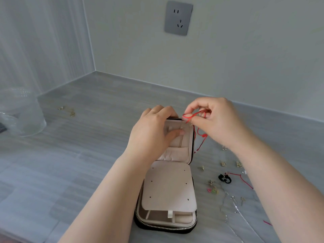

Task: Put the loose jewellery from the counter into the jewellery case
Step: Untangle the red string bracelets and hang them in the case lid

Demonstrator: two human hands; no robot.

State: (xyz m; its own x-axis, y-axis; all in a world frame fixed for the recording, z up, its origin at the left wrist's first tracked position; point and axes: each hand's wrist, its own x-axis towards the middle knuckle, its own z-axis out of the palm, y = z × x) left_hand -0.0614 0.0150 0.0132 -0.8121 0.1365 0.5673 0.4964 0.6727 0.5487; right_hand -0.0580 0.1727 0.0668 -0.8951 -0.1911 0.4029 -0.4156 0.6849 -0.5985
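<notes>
**Two hands close together, both gripping**

The left hand [152, 132] lies palm down, fingers curled over the far edge of the jewellery case lid [177, 142], thumb pressed against its inner face. Just to its right, the right hand [217, 120] pinches a red cord [190, 116] between thumb and forefinger, its other fingers curled. Both bare forearms reach forward and converge.

The single view comes from a wide-angle camera worn on the person's head, facing forward and tilted down across a grey counter [78, 163] toward the wall corner. It sits close: the left hand [154, 132] and right hand [217, 120] meet mid-frame over the open jewellery case [168, 186], forearms entering from the bottom edge, and a wall socket [178, 18] marks the top
</notes>
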